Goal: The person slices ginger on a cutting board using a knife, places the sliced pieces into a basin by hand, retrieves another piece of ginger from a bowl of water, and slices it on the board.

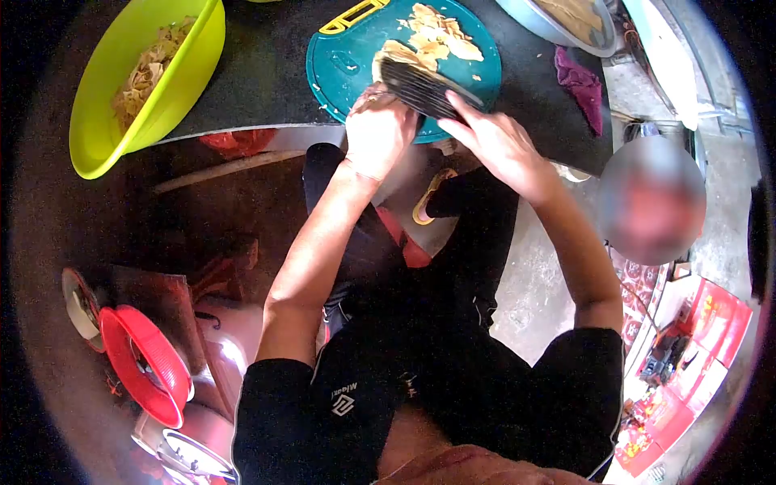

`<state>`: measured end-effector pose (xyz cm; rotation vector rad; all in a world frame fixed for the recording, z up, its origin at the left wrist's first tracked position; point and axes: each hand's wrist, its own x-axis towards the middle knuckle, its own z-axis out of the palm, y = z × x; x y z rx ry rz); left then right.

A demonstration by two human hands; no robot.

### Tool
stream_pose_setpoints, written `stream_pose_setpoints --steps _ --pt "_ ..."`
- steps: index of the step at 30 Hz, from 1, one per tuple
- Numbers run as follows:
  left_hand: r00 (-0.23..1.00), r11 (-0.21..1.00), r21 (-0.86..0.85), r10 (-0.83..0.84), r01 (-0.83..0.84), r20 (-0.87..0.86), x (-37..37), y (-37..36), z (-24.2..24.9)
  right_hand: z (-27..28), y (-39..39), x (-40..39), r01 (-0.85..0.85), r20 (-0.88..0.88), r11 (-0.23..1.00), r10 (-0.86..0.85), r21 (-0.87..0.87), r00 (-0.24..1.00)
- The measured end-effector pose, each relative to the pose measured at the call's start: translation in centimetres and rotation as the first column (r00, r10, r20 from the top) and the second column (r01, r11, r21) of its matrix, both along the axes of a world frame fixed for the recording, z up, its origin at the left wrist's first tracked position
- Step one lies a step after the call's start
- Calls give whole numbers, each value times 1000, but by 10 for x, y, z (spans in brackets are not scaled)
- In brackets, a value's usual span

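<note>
On a round teal cutting board (331, 69) lie several thin, pale yellow slices of food (440, 36). My right hand (505, 149) is closed around a broad, dark knife (424, 90), its blade blurred and slanting across the near part of the board. My left hand (380, 129) is closed at the board's near edge, its fingers bent against a larger pale yellow food piece (378, 66) beside the blade. The knife hides part of that piece and some of the left fingertips. The handle is mostly hidden in the right hand.
A lime-green basin (190, 93) with shredded food stands left of the board on the dark table (250, 73). A pale basin (529, 24) and a purple cloth (575, 81) lie to the right. Another person (651, 202) is at right; red boxes (711, 323) stand below.
</note>
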<state>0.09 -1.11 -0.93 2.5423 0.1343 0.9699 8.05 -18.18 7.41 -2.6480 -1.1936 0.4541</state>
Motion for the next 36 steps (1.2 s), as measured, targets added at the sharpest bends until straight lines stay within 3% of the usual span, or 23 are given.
stream_pose_setpoints --steps 2,5,6,9,12,14,16,17,19,22,25,31,32,33,36 --pt "1000 999 -19 -26 26 -8 -1 1 0 6 -3 -1 38 -6 993 -39 -111 999" --pt "999 999 -22 -42 42 10 1 0 1 -3 9 14 -2 -98 999 6 45 995" --pt "999 999 -19 -38 38 20 2 0 0 -6 18 21 -55 -104 998 54 -4 993" --pt "999 999 -12 -50 50 17 3 -1 1 -18 43 29 -3 -137 996 15 85 990" --pt "993 999 -12 -37 39 111 8 -2 -3 -20 54 37 5 -129 993 11 120 992" --pt "994 999 -2 -32 32 102 8 -2 -1 -51 55 54 -96 -65 982 108 162 992" --pt "999 1000 -6 -29 29 29 4 -4 0 -32 51 41 -79 -85 986 93 150 992" --pt "999 1000 2 -28 28 42 5 -5 -1 -32 47 37 -107 20 982 105 153 994" --pt "998 1000 6 -7 7 63 4 -4 -1 -23 35 31 -36 -125 984 58 173 990" --pt "999 1000 -23 -7 8 51 2 -4 2 11 7 11 41 -139 999 -39 10 990" --pt "999 1000 -16 -23 24 41 3 -2 -1 10 7 13 76 -159 997 -74 5 985" --pt "992 997 -19 -71 74 100 6 -1 -2 -17 63 44 -43 -156 944 98 327 983" --pt "991 998 -20 -63 66 118 6 -2 -5 -11 67 54 111 -251 983 -72 144 965" --pt "989 998 -22 -54 58 136 6 -2 -6 -11 69 62 330 -376 936 -265 120 888" --pt "996 998 -41 -36 40 85 1 -5 -2 -5 42 85 463 -620 840 -208 283 756"
